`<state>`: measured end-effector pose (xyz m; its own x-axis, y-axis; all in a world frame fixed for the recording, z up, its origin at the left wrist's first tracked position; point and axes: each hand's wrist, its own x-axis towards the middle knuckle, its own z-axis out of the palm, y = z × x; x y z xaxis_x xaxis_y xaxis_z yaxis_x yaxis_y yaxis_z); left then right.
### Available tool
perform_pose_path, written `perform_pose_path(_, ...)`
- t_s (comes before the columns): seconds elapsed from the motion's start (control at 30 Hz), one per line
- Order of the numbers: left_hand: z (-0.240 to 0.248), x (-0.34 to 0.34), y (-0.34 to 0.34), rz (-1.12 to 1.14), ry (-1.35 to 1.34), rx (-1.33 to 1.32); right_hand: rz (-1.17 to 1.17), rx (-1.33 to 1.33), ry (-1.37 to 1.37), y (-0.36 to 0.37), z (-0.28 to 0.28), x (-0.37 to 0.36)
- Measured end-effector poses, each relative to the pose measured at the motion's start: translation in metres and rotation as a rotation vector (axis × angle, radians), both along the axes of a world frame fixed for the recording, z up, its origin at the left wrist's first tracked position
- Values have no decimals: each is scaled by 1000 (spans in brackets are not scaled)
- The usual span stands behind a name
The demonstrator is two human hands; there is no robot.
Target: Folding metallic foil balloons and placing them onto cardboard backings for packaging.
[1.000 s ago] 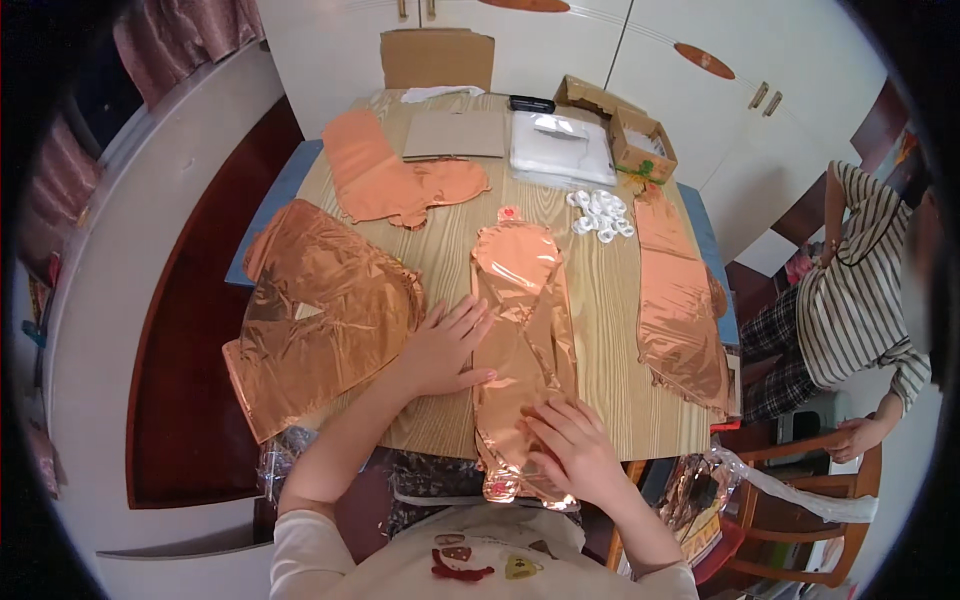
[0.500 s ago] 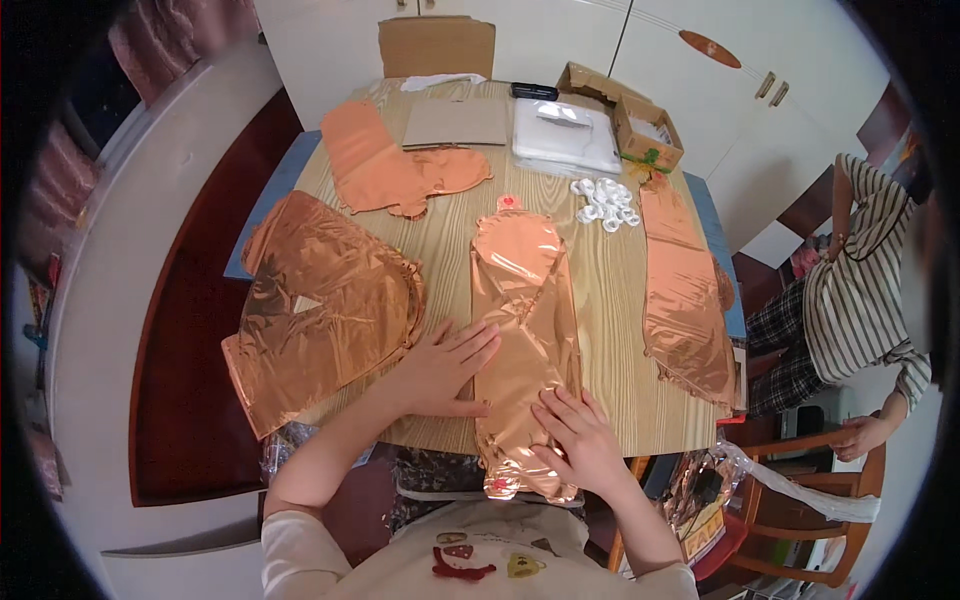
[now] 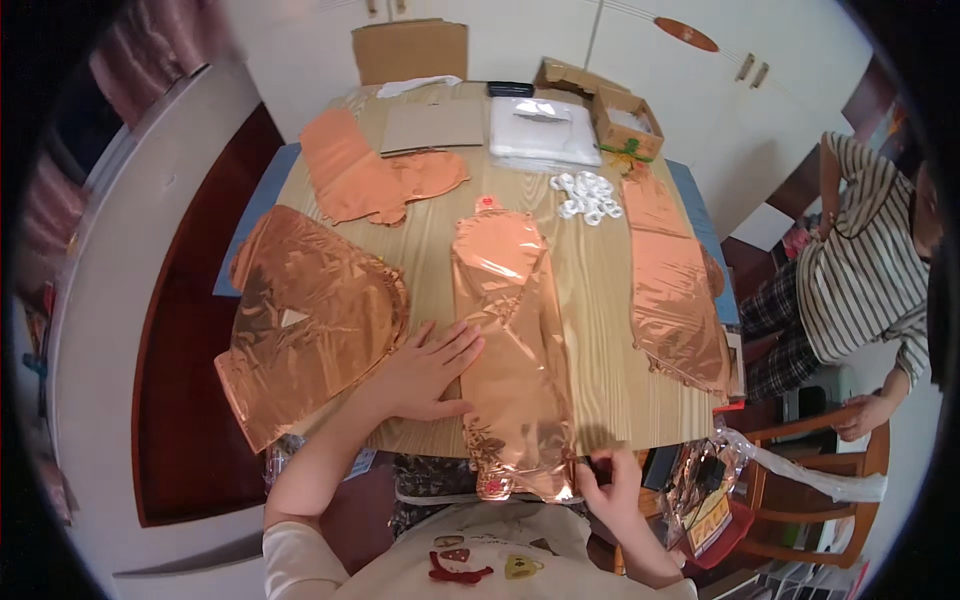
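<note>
A folded rose-gold foil balloon [image 3: 510, 340] lies lengthwise in front of me, its near end hanging over the table edge. My left hand [image 3: 430, 372] rests flat, fingers spread, with the fingertips on the balloon's left edge. At the near right corner of the same balloon is my right hand [image 3: 612, 488], thumb and curled fingers closed at its edge. The exact pinch point is partly hidden. Left of my left hand lies a larger spread of rose-gold foil [image 3: 310, 320].
More flat foil balloons lie at the back left [image 3: 350, 170] and along the right side [image 3: 675, 290]. Behind are white rings [image 3: 587, 196], a clear plastic pack [image 3: 543, 132], a grey-brown flat board [image 3: 433, 126] and a cardboard box [image 3: 628, 125]. At the right, a person [image 3: 860, 270] holds a wooden chair [image 3: 810, 440].
My right hand has slid off the balloon's surface, down and right to its near corner, and its fingers have curled. My left hand stays on the left edge. The view has shifted slightly.
</note>
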<state>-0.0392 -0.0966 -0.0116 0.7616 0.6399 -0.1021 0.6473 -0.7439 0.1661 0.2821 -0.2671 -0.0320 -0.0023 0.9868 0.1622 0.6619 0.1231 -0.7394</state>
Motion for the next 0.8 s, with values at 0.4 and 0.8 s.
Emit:
perform_pose_path(0.4, 7, 2, -3, 23, -1, 23, -117, -736, 1009, -11, -28, -17)
perform_pose_path(0.8, 5, 0, -3, 15, 5, 31, -148, -659, 1033, -7, -16, -15)
